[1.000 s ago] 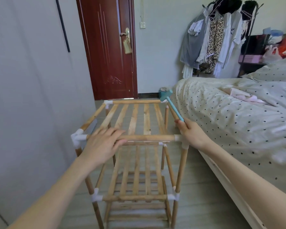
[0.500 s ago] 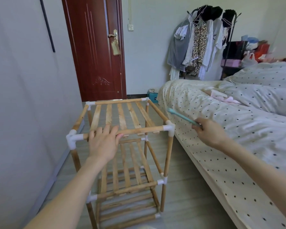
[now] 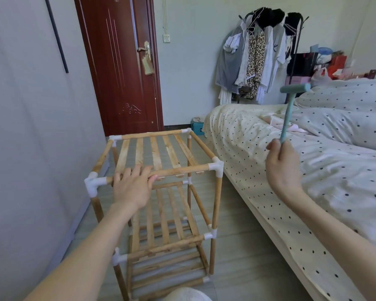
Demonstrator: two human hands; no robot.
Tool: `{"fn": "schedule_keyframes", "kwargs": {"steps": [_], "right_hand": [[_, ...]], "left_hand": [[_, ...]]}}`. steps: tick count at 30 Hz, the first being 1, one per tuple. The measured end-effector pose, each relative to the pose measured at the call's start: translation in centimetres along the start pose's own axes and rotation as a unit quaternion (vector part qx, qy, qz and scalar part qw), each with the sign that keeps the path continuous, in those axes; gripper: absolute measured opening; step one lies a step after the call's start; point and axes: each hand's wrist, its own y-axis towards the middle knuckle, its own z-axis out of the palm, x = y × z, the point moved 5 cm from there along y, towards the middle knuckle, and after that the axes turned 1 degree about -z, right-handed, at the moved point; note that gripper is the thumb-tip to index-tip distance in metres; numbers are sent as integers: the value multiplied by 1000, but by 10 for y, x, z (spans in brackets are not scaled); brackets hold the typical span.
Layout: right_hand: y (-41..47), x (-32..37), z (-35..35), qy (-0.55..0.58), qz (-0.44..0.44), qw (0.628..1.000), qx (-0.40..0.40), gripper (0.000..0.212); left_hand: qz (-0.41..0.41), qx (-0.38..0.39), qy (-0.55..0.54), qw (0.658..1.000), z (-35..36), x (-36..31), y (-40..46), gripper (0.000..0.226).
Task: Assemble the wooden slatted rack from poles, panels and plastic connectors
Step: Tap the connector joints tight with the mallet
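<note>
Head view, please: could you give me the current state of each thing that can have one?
Wooden slatted rack: upright on the floor, top panel fitted.
Left hand: fingers laid over the front top pole.
Right hand: gripping the handle end.
Teal mallet: raised, head up.
Door: shut.

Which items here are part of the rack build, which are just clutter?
Job: wooden rack; white plastic connectors; teal mallet, held by the right hand; left hand resting on the front top pole.

Clutter: bed; clothes rack; door; teal box.
</note>
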Motion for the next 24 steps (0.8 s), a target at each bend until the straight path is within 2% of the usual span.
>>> {"fn": "schedule_keyframes", "kwargs": {"steps": [1, 2, 3, 4, 5, 7, 8, 9, 10, 11, 12, 13, 14, 15, 16, 17, 18, 19, 20, 21, 22, 23, 24], "right_hand": [[-10, -5, 18, -59, 10, 993, 100, 22], [-26, -13, 37, -136, 24, 961, 240, 21], [-37, -22, 47, -171, 35, 927, 331, 23], [-34, -26, 47, -174, 39, 920, 348, 25], [-20, -24, 42, -126, 48, 943, 305, 28], [-1, -8, 13, 13, 40, 996, 73, 30], [0, -4, 4, 30, 19, 999, -2, 29], [-4, 1, 7, 17, 19, 999, 19, 28], [-12, -4, 25, -52, 36, 990, 123, 27], [-26, -13, 43, -133, 57, 956, 256, 26], [-33, -19, 50, -165, 68, 928, 326, 26], [-25, -18, 48, -156, 70, 929, 328, 27], [-10, -10, 42, -102, 63, 952, 282, 28], [2, 1, 28, -24, 36, 984, 173, 29], [7, 9, 12, 48, 11, 998, 39, 29], [6, 12, 4, 69, -12, 997, -29, 28], [-1, 13, 10, 48, -8, 999, 5, 28], [-13, 5, 30, -39, 19, 992, 116, 28], [-29, -11, 49, -132, 52, 956, 255, 29], [-35, -20, 57, -176, 67, 921, 342, 31], [-27, -19, 56, -166, 65, 915, 361, 31], [-12, -11, 52, -116, 52, 936, 327, 31], [2, 1, 40, -37, 29, 971, 236, 31]], "left_hand": [[1, 0, -3, 1000, 0, 0, 0, 49], [1, 0, -7, 1000, 0, 0, 1, 49], [-1, 2, -11, 1000, 1, 1, 1, 49], [-1, 2, -10, 1000, 1, 1, 1, 49], [1, -1, -8, 1000, 2, 1, 1, 49], [2, -4, -7, 1000, 1, 2, 1, 49], [1, -5, -8, 1000, 1, 2, 1, 49], [2, -7, -7, 1000, 1, 1, 0, 49], [4, -7, -6, 1000, 0, 1, 0, 49], [3, -5, -8, 1000, 0, 1, 0, 49], [0, -1, -9, 1000, 0, 1, 1, 49], [0, 0, -8, 1000, 1, 2, 1, 49], [2, -2, -6, 1000, 1, 2, 1, 49], [3, -1, -6, 1000, 2, 2, 1, 48], [3, 0, -10, 1000, 2, 2, 2, 48], [2, 0, -12, 1000, 2, 2, 2, 49], [2, 0, -9, 1000, 2, 1, 1, 49], [3, 0, -6, 1000, 1, 1, 1, 49], [2, 2, -6, 1000, 1, 1, 0, 49], [0, 3, -7, 1000, 1, 1, 0, 49], [1, 0, -7, 1000, 2, 2, 0, 49], [3, -2, -7, 1000, 1, 2, 0, 49], [3, -1, -9, 1000, 1, 2, 0, 49]]}}
